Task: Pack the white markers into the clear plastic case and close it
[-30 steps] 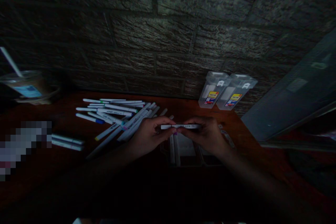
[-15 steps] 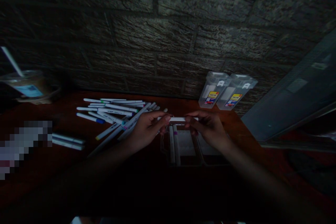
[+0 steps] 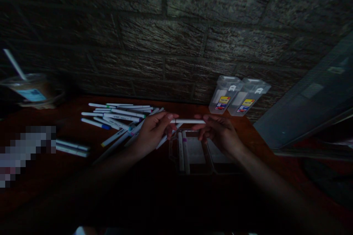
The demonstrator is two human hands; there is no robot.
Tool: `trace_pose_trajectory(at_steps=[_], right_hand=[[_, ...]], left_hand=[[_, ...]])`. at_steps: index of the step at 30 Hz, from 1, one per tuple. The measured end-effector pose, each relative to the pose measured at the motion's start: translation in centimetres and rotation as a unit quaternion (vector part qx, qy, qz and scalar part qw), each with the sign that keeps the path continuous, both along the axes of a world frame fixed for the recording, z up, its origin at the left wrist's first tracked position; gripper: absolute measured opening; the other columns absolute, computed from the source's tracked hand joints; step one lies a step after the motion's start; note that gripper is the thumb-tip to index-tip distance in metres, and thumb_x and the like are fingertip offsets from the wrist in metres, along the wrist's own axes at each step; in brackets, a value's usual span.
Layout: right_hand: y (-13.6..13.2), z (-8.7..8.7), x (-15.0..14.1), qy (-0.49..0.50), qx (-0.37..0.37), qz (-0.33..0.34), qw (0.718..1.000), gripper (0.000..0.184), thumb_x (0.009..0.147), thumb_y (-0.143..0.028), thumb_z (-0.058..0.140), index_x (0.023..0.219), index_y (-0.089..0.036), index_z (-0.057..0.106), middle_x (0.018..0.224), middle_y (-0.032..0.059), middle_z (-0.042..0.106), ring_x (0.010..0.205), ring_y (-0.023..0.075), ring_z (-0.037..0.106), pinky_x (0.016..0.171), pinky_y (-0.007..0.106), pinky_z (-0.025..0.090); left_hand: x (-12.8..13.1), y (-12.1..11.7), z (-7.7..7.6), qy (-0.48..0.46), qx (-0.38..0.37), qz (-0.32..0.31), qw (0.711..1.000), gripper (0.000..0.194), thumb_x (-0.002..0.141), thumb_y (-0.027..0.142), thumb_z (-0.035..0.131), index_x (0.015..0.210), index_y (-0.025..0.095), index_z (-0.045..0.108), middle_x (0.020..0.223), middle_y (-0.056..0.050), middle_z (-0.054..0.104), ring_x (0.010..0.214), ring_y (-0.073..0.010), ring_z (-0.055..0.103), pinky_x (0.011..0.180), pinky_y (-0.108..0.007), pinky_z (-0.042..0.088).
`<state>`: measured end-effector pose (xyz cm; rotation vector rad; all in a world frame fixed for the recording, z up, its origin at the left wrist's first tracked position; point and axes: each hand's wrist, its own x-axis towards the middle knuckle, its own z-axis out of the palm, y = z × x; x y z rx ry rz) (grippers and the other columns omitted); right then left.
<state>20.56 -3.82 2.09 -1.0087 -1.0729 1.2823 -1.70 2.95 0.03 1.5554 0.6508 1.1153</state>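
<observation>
Between my two hands a white marker (image 3: 190, 121) is held level, one end in each. My left hand (image 3: 154, 126) pinches its left end, where a dark band shows. The right end sits in the fingers of my right hand (image 3: 219, 128). Below them lies an open clear plastic case (image 3: 211, 161), with two white markers (image 3: 183, 152) side by side in its left part; one has a purple band. Left of my left hand spreads a loose pile of white markers (image 3: 121, 115) with coloured ends.
Two clear plastic boxes (image 3: 234, 95) with yellow labels stand by the brick wall (image 3: 165, 44). At far left is a lidded drink cup (image 3: 30, 90) with a straw. Two more markers (image 3: 72, 148) lie beside a blurred-out patch. A grey panel (image 3: 303, 95) is at right.
Both hands have lifted the marker slightly, and more of its length shows between them. My fingers have shifted outward to its ends, and its dark band is now visible.
</observation>
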Motion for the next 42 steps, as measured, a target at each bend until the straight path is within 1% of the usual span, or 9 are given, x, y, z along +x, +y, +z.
trace_pose_trajectory(at_steps=[8, 13, 17, 20, 25, 27, 33, 38, 42], right_hand=[[0.5, -0.3, 0.1, -0.015, 0.004, -0.043, 0.999, 0.035, 0.085, -0.050, 0.079, 0.093, -0.016, 0.080, 0.076, 0.0102, 0.081, 0.051, 0.0150, 0.069, 0.043, 0.025, 0.051], [0.5, -0.6, 0.1, -0.075, 0.040, -0.043, 0.996, 0.028, 0.082, -0.047, 0.083, 0.079, -0.019, 0.079, 0.074, 0.0068, 0.079, 0.052, 0.0132, 0.067, 0.045, 0.024, 0.052], [0.4, -1.0, -0.1, -0.139, 0.060, -0.049, 0.987, 0.018, 0.078, -0.039, 0.087, 0.086, -0.023, 0.083, 0.069, 0.0011, 0.077, 0.048, 0.0100, 0.061, 0.044, 0.022, 0.050], [0.0, -1.3, -0.3, -0.197, 0.089, -0.043, 0.975, 0.015, 0.081, -0.035, 0.084, 0.092, -0.025, 0.085, 0.069, -0.0004, 0.078, 0.046, 0.0090, 0.059, 0.043, 0.022, 0.049], [-0.9, -1.2, -1.0, -0.285, 0.190, 0.014, 0.939, 0.017, 0.089, -0.024, 0.076, 0.102, -0.028, 0.085, 0.095, 0.0013, 0.084, 0.079, 0.0178, 0.078, 0.076, 0.031, 0.063], [-1.1, -1.2, -1.2, -0.313, 0.212, 0.020, 0.926, 0.018, 0.089, -0.023, 0.076, 0.104, -0.029, 0.084, 0.099, 0.0011, 0.084, 0.084, 0.0193, 0.080, 0.079, 0.032, 0.063], [-1.3, -1.5, -1.2, -0.368, 0.229, 0.020, 0.901, 0.014, 0.092, -0.027, 0.076, 0.105, -0.026, 0.082, 0.100, 0.0013, 0.084, 0.086, 0.0197, 0.079, 0.078, 0.032, 0.061], [-1.3, -1.2, -1.4, -0.364, 0.211, 0.013, 0.907, 0.012, 0.098, -0.031, 0.069, 0.100, -0.027, 0.081, 0.092, -0.0015, 0.082, 0.082, 0.0169, 0.075, 0.075, 0.030, 0.056], [-1.2, -0.8, -1.4, -0.356, 0.182, -0.003, 0.917, 0.021, 0.101, -0.030, 0.062, 0.088, -0.023, 0.077, 0.074, -0.0028, 0.072, 0.066, 0.0126, 0.064, 0.060, 0.026, 0.048]], left_hand=[[0.0, -0.6, 0.2, 0.033, 0.048, -0.008, 0.998, 0.020, 0.092, 0.027, 0.071, 0.108, 0.017, 0.075, 0.075, -0.001, 0.073, 0.050, -0.0083, 0.059, 0.048, -0.021, 0.048], [-0.1, -0.5, 0.0, 0.047, 0.058, 0.003, 0.997, 0.021, 0.093, 0.029, 0.070, 0.108, 0.016, 0.075, 0.076, -0.002, 0.073, 0.051, -0.0086, 0.060, 0.048, -0.021, 0.048], [-0.2, -0.6, -0.5, 0.066, 0.079, -0.004, 0.995, 0.018, 0.096, 0.029, 0.066, 0.106, 0.016, 0.074, 0.073, 0.000, 0.073, 0.053, -0.0097, 0.061, 0.050, -0.020, 0.049], [-0.4, -0.8, -0.8, 0.104, 0.120, -0.009, 0.987, 0.018, 0.098, 0.029, 0.063, 0.108, 0.017, 0.073, 0.077, 0.000, 0.075, 0.059, -0.0111, 0.065, 0.053, -0.021, 0.049], [-0.6, -1.1, -0.5, 0.185, 0.247, 0.000, 0.951, 0.033, 0.105, 0.031, 0.053, 0.083, 0.017, 0.072, 0.066, 0.001, 0.067, 0.060, -0.0117, 0.062, 0.056, -0.024, 0.044], [-0.6, -1.3, -0.4, 0.197, 0.269, 0.003, 0.943, 0.033, 0.105, 0.031, 0.053, 0.083, 0.016, 0.073, 0.063, 0.002, 0.064, 0.059, -0.0120, 0.060, 0.056, -0.025, 0.042], [-0.5, -1.4, -0.7, 0.191, 0.256, -0.018, 0.947, 0.022, 0.104, 0.028, 0.057, 0.100, 0.018, 0.075, 0.088, -0.002, 0.077, 0.079, -0.0149, 0.070, 0.069, -0.027, 0.049], [-0.4, -1.3, -0.6, 0.158, 0.229, 0.004, 0.960, 0.018, 0.102, 0.028, 0.060, 0.099, 0.019, 0.075, 0.088, -0.002, 0.077, 0.079, -0.0157, 0.070, 0.068, -0.026, 0.050], [-0.2, -1.2, -0.3, 0.099, 0.172, 0.008, 0.980, 0.014, 0.101, 0.027, 0.060, 0.103, 0.018, 0.072, 0.077, 0.001, 0.070, 0.062, -0.0107, 0.063, 0.054, -0.021, 0.047]])
